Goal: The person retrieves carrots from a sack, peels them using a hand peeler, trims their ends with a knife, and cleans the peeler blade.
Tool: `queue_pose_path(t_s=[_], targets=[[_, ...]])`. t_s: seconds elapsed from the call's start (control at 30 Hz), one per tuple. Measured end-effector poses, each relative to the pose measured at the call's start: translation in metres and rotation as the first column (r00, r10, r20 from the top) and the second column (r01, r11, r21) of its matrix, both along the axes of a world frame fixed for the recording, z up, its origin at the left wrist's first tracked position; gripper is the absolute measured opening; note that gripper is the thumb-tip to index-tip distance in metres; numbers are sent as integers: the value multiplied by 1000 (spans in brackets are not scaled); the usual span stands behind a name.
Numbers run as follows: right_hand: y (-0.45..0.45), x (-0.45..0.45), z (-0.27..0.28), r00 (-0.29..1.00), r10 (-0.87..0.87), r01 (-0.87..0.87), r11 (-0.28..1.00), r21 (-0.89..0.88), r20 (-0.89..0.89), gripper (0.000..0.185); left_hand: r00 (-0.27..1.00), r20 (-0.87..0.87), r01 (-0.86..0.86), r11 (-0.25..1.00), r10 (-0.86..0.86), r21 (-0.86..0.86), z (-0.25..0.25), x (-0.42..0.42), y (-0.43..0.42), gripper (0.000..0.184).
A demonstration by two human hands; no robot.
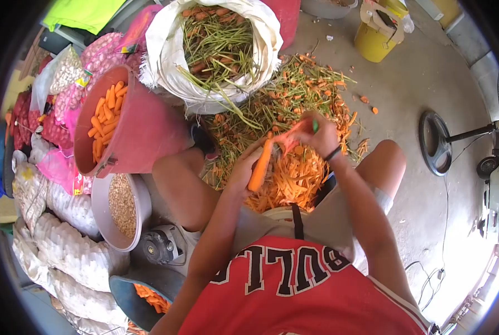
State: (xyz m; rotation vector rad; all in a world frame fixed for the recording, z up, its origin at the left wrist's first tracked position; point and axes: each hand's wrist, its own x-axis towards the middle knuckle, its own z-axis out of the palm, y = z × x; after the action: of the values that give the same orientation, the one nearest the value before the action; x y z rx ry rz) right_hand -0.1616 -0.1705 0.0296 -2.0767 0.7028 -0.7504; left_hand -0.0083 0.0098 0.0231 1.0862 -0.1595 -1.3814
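A carrot (260, 168), bright orange and held at a slant, is in my left hand (240, 172), whose fingers wrap its left side. Close to the carrot's upper end, my right hand (322, 136) grips a peeler (286, 140). Its reddish front is smeared by motion, and a green part shows above my fingers. I cannot tell whether its blade touches the carrot. Below both hands, a heap of carrot peelings (297, 177) fills the space between my knees; whatever holds it is mostly hidden.
Carrot tops and scraps (294, 95) litter the floor ahead, beside a white sack (163, 47) of tops. A tilted red bucket (149, 125) holds carrots. Left are a grey basin (99, 204), filled sacks (73, 245) and a blue bucket (124, 298). A black-based stand (435, 142) is right.
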Motion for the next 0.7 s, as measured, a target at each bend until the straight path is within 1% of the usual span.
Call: queue_pose_path(t_s=[0.03,0.07,0.13,0.17,0.2,0.23,0.3,0.33,0.43,0.47,0.53,0.57,0.6,0.63,0.7], targets=[[16,1,3,997,75,-75,996,40,9,52,998,-5,-63,998,63,0,2,0,-3,39],[28,3,7,987,161,-160,986,-45,21,52,997,-34,-69,996,67,-49,-2,-1,-5,38],[47,6,11,945,325,-312,929,-199,36,52,994,-20,-104,994,103,-37,-9,-4,-8,37],[43,6,7,968,248,-242,962,-125,31,52,993,-13,-115,993,115,-18,-13,-6,-4,37],[28,5,2,986,164,-163,985,-48,16,53,999,45,-9,999,11,-37,-11,-2,5,36],[11,3,-2,997,77,-77,997,20,-7,53,998,53,20,1000,-20,-6,-7,-2,10,35],[-17,1,-6,993,-104,109,986,-127,46,54,994,66,80,996,-81,31,2,-4,10,35],[-18,-1,-4,986,-166,164,984,-71,-22,52,997,37,64,998,-63,-4,1,-2,10,36],[24,1,0,995,73,-72,997,-14,65,50,996,-43,-78,995,75,-68,-1,-1,0,38],[35,2,6,986,157,-153,986,-65,57,50,990,-51,-130,991,128,-40,4,-4,-4,39],[54,4,19,950,311,-302,941,-150,41,50,993,-39,-115,992,113,-47,-10,-4,-5,38],[50,4,14,971,238,-235,967,-103,26,50,994,-33,-101,994,100,-39,-18,-3,-1,38],[34,3,8,987,158,-157,986,-54,6,50,999,46,-12,999,14,-48,-13,-1,6,37],[17,1,4,997,72,-72,997,-15,-21,50,999,35,8,999,-7,-35,-10,0,10,37],[-12,-1,0,990,-135,137,981,-134,31,50,999,8,44,999,-44,-31,-4,-3,11,37]])
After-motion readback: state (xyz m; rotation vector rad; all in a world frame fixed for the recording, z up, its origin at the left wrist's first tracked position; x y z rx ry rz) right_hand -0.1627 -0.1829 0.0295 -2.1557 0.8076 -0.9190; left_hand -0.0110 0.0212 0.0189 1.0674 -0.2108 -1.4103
